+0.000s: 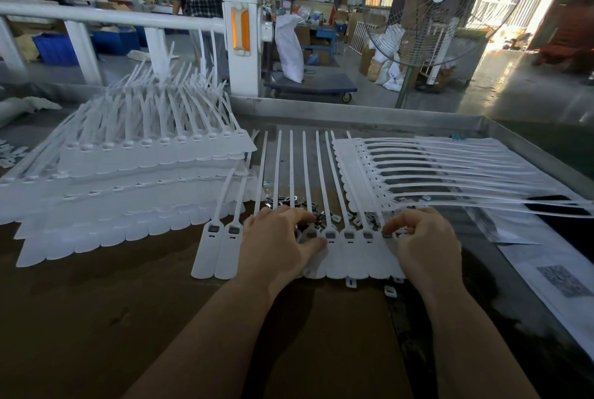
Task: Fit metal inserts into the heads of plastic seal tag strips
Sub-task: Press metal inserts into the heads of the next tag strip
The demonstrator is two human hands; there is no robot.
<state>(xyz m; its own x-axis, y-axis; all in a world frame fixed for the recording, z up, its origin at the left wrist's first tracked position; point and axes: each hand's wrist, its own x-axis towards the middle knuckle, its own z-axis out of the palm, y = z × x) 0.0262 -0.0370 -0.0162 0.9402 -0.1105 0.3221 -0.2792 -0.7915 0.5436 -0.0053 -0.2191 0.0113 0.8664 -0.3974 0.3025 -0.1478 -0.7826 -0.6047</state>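
Observation:
A joined row of white plastic seal tag strips (348, 257) lies flat on the table in front of me, heads toward me, tails pointing away. Small metal inserts (324, 217) lie in a loose heap just behind the heads. My left hand (276, 244) rests on the row, its thumb and fingers pinching something small at one head; the piece itself is hidden. My right hand (424, 241) has curled fingers pinching at the head on the row's right end. The two leftmost heads (221, 230) are uncovered.
A tall stack of tag strip sheets (128, 173) fills the left of the table. Another sheet (418, 173) lies at the right, tails pointing right, over papers (546, 270). A metal table rim (353, 111) runs along the back. A fan (440, 0) and people stand beyond.

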